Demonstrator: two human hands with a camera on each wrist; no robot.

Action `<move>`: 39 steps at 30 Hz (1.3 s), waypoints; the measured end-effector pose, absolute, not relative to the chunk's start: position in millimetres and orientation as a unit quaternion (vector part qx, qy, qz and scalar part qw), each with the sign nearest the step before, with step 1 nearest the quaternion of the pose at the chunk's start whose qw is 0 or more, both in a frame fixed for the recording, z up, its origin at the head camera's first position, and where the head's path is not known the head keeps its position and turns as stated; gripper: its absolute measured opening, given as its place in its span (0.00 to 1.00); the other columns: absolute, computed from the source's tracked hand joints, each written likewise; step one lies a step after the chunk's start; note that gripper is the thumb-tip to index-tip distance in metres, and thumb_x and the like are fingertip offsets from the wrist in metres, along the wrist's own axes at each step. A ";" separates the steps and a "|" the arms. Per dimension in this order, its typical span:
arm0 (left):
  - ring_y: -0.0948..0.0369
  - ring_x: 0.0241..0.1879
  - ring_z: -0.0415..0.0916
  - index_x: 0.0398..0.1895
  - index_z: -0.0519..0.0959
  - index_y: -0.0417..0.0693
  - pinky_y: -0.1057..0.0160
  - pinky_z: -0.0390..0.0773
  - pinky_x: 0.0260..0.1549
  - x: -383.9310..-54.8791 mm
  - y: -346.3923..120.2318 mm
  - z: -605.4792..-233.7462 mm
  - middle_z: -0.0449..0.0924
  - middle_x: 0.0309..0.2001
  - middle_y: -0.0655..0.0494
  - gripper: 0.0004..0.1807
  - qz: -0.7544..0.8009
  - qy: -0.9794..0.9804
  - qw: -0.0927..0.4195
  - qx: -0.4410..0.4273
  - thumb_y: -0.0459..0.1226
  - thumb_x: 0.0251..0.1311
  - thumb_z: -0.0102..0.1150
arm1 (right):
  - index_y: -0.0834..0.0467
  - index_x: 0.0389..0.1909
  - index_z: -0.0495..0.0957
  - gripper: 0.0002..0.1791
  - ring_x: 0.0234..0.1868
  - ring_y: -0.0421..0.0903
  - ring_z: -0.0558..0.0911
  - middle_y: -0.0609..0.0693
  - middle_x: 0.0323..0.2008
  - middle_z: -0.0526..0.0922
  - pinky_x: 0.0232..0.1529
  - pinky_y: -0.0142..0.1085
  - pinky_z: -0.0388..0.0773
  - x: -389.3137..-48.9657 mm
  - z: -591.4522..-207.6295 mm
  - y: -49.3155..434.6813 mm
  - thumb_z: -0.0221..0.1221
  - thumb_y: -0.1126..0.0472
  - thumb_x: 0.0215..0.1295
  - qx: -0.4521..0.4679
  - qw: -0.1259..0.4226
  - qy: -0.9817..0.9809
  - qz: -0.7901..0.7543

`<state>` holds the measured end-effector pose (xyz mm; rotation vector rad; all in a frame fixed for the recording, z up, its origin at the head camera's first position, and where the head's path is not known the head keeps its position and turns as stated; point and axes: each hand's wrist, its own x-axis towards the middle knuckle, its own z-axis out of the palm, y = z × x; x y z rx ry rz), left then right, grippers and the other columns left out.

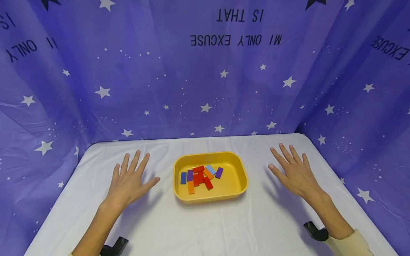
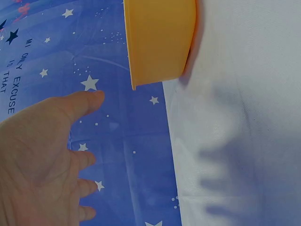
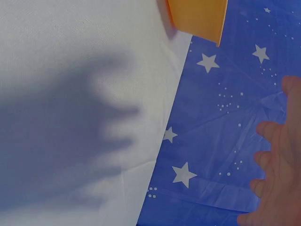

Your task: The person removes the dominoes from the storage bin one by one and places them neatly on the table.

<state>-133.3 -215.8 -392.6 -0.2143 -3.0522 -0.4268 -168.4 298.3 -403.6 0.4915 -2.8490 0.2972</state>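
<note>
Nearest, a cream sleeve (image 1: 349,243) covers the person's right forearm, and black curved devices (image 1: 316,232) sit at both wrists. Farther on, the left hand (image 1: 128,181) hovers over a surface covered in white cloth (image 1: 198,227), its fingers straight and spread apart. The right hand (image 1: 296,174) hovers likewise, fingers extended and apart; both cast shadows on the cloth.

Between the hands, well apart from each, a yellow rectangular tray with rounded corners (image 1: 230,177) rests on the surface. Small flat rectangular blocks lie inside it, mostly in its left half: an orange block (image 1: 191,187) nearest, then red blocks (image 1: 208,183) clustered in the middle, with dark blue (image 1: 183,178) and purple ones to their left. Toward the far wall lie a light blue block (image 1: 210,170) and another purple one.

Beyond the surface hangs a violet-blue curtain printed with white stars (image 1: 179,78) and black upside-down lettering.
</note>
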 end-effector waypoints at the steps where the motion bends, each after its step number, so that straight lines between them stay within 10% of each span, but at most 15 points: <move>1: 0.34 0.75 0.32 0.80 0.51 0.46 0.30 0.32 0.66 -133.2 -215.8 -392.9 0.40 0.79 0.38 0.51 -0.139 -0.988 0.024 -0.069 0.66 0.63 0.50 | 0.50 0.78 0.56 0.37 0.77 0.64 0.44 0.59 0.78 0.50 0.67 0.70 0.33 -168.5 -403.8 297.7 0.47 0.39 0.74 0.168 0.116 -0.974 0.102; 39: 0.40 0.76 0.42 0.75 0.51 0.28 0.35 0.45 0.69 -134.1 -168.4 -429.6 0.46 0.77 0.33 0.47 -0.161 -0.983 0.003 -0.086 0.56 0.69 0.50 | 0.50 0.77 0.60 0.34 0.77 0.64 0.46 0.57 0.78 0.50 0.68 0.68 0.41 -165.4 -411.7 280.1 0.46 0.40 0.76 0.182 0.081 -0.970 0.137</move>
